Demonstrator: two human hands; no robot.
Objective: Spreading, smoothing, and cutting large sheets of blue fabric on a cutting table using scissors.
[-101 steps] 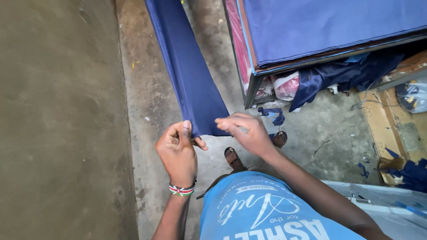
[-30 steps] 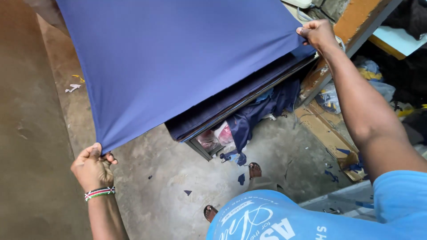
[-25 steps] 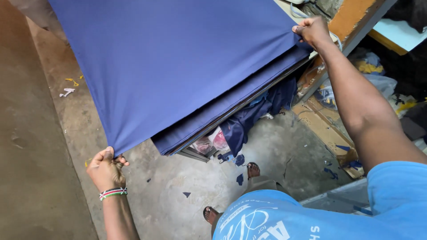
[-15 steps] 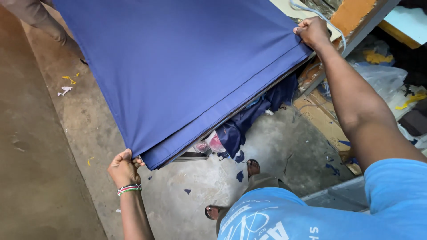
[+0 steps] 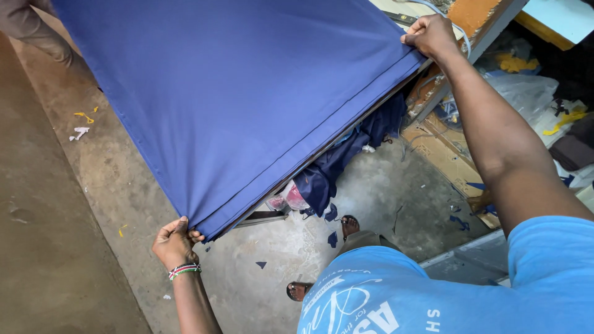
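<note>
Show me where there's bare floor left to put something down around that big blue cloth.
Bare concrete floor runs along the left, beyond the blue cloth and the left hand, with only small scraps. A smaller bare patch lies between the sandalled feet and the hanging dark cloth. To the right, under the right hand, bags and cardboard crowd it.

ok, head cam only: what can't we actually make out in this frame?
- Table top: hidden under the blue fabric spread over it.
- Left hand fingertips: tucked under the fabric corner, grip not clear.
- Right hand palm side: turned away, only knuckles show.
- Person at the top left: cut off by the frame edge.
- Bundle under the table: partly hidden by the hanging cloth.
</note>
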